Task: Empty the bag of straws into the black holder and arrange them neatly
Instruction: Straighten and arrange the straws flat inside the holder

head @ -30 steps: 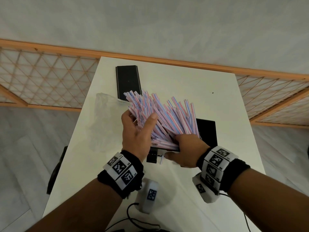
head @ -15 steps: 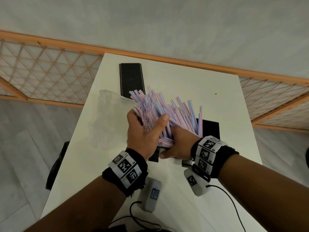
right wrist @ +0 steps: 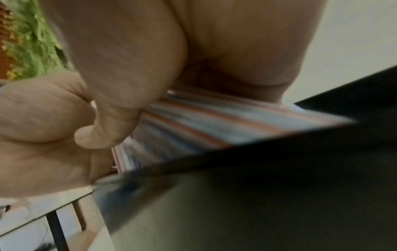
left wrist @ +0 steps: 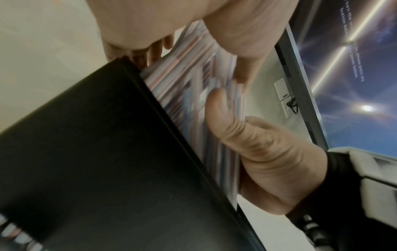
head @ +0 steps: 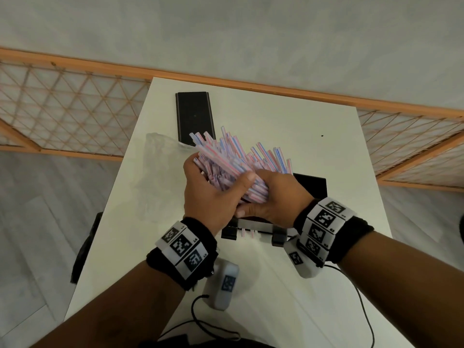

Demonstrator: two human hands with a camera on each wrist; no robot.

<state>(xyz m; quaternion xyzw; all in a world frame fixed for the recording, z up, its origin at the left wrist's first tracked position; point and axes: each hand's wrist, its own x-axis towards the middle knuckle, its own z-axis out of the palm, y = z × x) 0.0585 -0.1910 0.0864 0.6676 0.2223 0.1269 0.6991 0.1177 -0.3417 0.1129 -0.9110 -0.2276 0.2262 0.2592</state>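
At frame centre, on the white table [head: 276, 126], the black holder [head: 311, 184] takes the straws [head: 233, 159], their tops fanning toward the upper left. Left hand [head: 208, 194] and right hand [head: 276, 199] curl round the bundle, likely squeezing it straight; the emptied bag [head: 160, 162] lies left

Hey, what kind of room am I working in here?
Probably an indoor workroom or lab: a plain white table fenced by a wooden lattice barrier, grey plank flooring, and a wall-mounted screen.

Glossy striped plastic straws [head: 233, 159], smooth. At nine o'clock of them, a clear crinkled plastic bag [head: 160, 156]. Matt black holder [head: 311, 185], smooth white counter [head: 276, 126].
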